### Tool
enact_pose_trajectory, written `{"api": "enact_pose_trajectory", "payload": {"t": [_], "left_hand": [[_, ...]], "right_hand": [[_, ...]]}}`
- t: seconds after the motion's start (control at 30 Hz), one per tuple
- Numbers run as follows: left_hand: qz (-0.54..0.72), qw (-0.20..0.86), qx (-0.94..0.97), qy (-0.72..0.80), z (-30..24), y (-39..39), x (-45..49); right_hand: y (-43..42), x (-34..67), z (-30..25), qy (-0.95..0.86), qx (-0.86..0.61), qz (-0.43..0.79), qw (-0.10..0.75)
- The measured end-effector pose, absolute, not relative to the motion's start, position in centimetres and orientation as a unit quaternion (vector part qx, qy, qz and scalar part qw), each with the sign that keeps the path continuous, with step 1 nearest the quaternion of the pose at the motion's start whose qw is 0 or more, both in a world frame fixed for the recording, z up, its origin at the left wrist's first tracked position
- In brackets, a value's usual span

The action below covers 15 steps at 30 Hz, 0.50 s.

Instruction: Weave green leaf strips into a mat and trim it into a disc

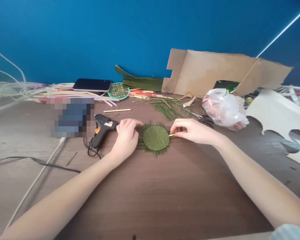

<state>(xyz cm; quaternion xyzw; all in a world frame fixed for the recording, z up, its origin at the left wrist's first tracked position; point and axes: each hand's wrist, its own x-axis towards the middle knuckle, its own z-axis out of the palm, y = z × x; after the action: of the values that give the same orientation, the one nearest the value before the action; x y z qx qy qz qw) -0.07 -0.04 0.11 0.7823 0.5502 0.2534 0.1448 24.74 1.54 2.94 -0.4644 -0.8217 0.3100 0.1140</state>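
A round green disc lies on the table, with a fringe of cut leaf strips poking out around its edge. My right hand pinches a thin pale stick at the disc's right edge. To the left of the disc rests my left hand, its index finger stretched toward the leaf fringe and the other fingers loosely bent. A black glue gun with an orange trigger lies just left of that hand. Whether my left fingertips touch the fringe is hard to tell.
Behind lie a loose pale stick, leaf strips, scissors and a plastic bag. Cardboard leans on the blue wall. A phone sits beside a teal-rimmed disc. Cables cross the left side.
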Motion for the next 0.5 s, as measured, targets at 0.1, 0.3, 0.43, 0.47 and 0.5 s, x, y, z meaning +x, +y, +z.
{"api": "enact_pose_trajectory", "payload": {"t": [0.1,0.3,0.43,0.47,0.5], "left_hand": [[0.254,0.144,0.784,0.549,0.15,-0.04,-0.09],[0.253,0.14,0.786,0.547,0.18,-0.1,-0.12],[0.255,0.14,0.785,0.546,0.16,-0.11,-0.09],[0.256,0.141,0.785,0.547,0.16,-0.11,-0.08],[0.256,0.142,0.785,0.547,0.16,-0.11,-0.07]], "right_hand": [[1.54,24.78,2.9,-0.821,-0.465,0.314,0.108],[1.62,24.74,2.89,-0.817,-0.472,0.316,0.101],[1.76,24.82,2.85,-0.81,-0.468,0.333,0.118],[1.81,24.9,2.82,-0.806,-0.467,0.34,0.127],[1.87,25.01,2.78,-0.802,-0.467,0.346,0.136]]}}
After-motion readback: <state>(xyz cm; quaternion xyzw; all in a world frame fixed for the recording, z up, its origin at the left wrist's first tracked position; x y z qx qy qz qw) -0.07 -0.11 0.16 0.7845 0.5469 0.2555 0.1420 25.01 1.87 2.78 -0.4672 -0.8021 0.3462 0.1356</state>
